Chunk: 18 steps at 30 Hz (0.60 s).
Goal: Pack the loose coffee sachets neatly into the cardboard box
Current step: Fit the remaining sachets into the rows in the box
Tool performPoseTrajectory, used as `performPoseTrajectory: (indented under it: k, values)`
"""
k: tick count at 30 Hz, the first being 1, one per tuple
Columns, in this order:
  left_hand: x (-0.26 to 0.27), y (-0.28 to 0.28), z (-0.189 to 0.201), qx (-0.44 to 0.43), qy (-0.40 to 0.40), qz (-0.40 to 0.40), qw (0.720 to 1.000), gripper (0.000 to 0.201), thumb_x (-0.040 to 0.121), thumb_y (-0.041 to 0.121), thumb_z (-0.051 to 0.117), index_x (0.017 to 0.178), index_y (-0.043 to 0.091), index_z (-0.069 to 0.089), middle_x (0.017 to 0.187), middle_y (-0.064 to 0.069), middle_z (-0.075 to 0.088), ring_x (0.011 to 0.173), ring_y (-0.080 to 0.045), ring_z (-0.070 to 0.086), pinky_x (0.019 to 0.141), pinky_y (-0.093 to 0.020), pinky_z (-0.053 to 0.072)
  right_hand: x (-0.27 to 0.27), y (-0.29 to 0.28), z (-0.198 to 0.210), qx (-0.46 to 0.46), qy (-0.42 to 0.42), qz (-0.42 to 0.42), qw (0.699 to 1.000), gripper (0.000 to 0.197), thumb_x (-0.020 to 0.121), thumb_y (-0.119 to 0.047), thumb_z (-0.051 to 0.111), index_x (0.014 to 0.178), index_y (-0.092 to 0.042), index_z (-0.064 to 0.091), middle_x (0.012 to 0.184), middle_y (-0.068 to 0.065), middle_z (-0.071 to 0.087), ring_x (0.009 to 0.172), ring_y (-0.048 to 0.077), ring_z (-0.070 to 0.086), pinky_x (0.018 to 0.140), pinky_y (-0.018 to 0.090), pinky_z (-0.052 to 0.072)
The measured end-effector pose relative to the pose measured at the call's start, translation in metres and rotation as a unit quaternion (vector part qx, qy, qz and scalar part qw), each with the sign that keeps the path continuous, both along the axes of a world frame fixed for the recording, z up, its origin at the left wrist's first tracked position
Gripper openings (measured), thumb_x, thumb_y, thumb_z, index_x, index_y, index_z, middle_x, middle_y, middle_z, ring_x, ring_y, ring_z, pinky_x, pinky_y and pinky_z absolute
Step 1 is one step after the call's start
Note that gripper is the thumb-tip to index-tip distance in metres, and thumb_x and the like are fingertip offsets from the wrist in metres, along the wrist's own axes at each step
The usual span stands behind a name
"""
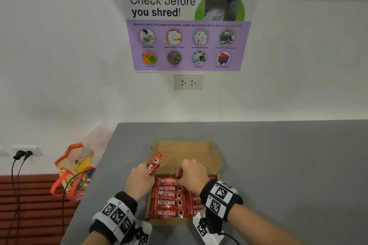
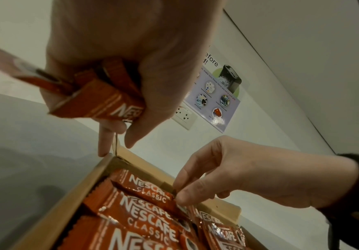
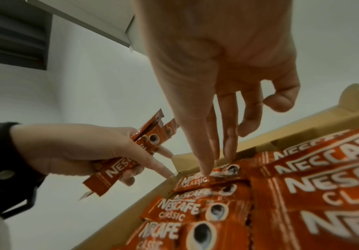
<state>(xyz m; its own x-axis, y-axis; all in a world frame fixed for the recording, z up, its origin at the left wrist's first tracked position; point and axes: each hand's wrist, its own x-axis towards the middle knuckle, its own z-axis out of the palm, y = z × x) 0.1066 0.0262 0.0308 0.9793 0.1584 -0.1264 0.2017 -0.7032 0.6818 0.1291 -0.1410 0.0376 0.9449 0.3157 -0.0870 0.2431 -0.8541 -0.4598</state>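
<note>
The right hand (image 1: 192,173) pinches the end of the rearmost red foil coffee sachet (image 2: 147,189) between thumb and fingertips, inside the shallow brown cardboard box (image 1: 216,162) on the grey table (image 1: 278,155). The left hand (image 1: 140,178) grips a small bundle of red sachets (image 1: 154,163) – its forefinger touching the box's left wall. More sachets (image 1: 168,204) lie in overlapping rows – logos up.
</note>
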Motion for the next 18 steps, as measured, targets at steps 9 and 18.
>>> performPoseTrajectory:
  k: [9, 18]
  values:
    - [-0.003, 0.001, 0.004, 0.004, -0.012, -0.007, 1.0, 0.015, 0.09, 0.021, 0.06, 0.081, 0.025, 0.049, 0.076, 0.007, 0.06, 0.067, -0.007, 0.059, 0.066, -0.024, 0.052, -0.004, 0.005, 0.002, -0.017, -0.012, 0.034, 0.999, 0.013, 0.081, -0.022, 0.071, 0.09, -0.013, 0.068, 0.096, 0.001, 0.068, 0.091, 0.016, 0.064, 0.082, 0.031, 0.053]
    - [0.0, -0.008, 0.028, 0.025, -0.068, -0.078, 0.994, 0.011, 0.088, 0.019, 0.062, 0.079, 0.014, 0.058, 0.072, 0.006, 0.061, 0.062, -0.005, 0.058, 0.05, -0.01, 0.041, -0.004, -0.012, 0.05, 0.231, -0.01, -0.011, 0.973, 0.035, 0.097, -0.037, 0.04, 0.121, -0.017, 0.056, 0.112, 0.001, 0.062, 0.092, 0.009, 0.054, 0.084, 0.02, 0.047]
